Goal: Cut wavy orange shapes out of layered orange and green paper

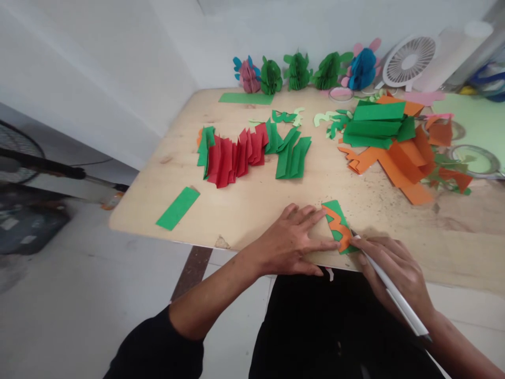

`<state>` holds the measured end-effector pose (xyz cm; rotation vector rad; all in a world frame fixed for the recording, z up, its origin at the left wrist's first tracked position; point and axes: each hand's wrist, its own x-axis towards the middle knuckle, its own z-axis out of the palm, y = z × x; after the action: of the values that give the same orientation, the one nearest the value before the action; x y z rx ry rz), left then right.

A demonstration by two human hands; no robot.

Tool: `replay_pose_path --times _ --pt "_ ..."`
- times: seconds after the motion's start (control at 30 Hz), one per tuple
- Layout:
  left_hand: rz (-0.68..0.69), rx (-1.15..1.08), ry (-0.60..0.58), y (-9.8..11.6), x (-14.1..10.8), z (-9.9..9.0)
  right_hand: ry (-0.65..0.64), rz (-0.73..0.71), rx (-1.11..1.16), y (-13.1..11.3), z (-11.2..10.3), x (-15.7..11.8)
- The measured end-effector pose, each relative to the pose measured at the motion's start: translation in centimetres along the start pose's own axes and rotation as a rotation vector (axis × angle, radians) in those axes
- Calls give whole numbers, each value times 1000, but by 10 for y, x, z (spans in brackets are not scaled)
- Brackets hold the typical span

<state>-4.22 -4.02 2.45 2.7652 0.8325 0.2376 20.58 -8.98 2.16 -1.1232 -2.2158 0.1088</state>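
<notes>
An orange wavy paper shape [342, 230] lies on a green paper strip [334, 207] near the table's front edge. My left hand [290, 241] is spread flat at the left of the strip, its fingertips touching the orange shape. In my right hand [392, 268] is a white pen [398, 300], its tip at the right edge of the orange shape. The fingers of that hand are closed round the pen. Another green strip [178, 208] rests on the table to the left.
Folded red papers [236, 157] and green papers [294, 155] stand mid-table. Green sheets [376, 123] and orange pieces [410, 163] are heaped right. Paper figures [298, 71] and a white fan [409, 62] line the wall on the wooden table [244, 210].
</notes>
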Motion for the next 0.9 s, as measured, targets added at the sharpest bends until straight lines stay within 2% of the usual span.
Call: replay_pose_path --times 0.2,0.3,0.43,0.6,0.9 --pt "-9 -18 1 0 0 1 -10 135 111 -4 -4 14" --pt "-9 -20 2 0 0 1 10 147 113 -4 0 25" --pt "2 -15 9 0 0 1 4 53 67 0 9 36" --pt "2 -21 14 -1 0 1 -41 -88 -7 6 16 37" --pt "-32 -38 2 -3 2 -3 -73 -104 6 8 16 34"
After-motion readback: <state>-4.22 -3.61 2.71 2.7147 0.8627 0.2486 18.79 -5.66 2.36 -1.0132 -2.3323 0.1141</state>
